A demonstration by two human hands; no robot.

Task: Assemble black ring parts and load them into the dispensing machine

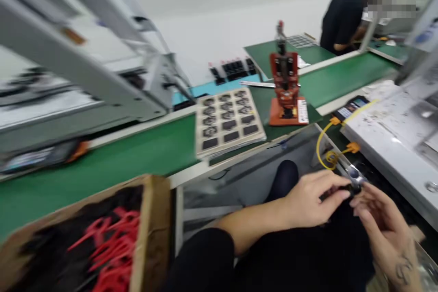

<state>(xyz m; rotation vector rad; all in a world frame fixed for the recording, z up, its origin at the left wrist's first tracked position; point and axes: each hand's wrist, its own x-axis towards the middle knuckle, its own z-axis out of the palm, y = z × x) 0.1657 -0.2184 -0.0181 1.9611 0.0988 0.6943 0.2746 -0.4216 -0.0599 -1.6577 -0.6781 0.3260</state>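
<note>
My left hand (313, 198) pinches a small dark part (354, 188) between thumb and fingers above my lap. Close beside it on the right, my right hand (383, 214) has its fingertips bent around the other end of the same part. The part is blurred and mostly covered by the fingers. Just behind the fingertips is a shiny metal piece (354, 172) at the edge of the white machine. Farther back stands a red press fixture (285, 80), left of which a pale tray (201, 146) holds rows of dark pieces.
A cardboard box (157, 228) with red and black parts is at the lower left. A yellow cable (319, 146) curls beside the white machine (386, 123). The green bench (160, 141) crosses the view. Another person (344, 18) sits at the upper right.
</note>
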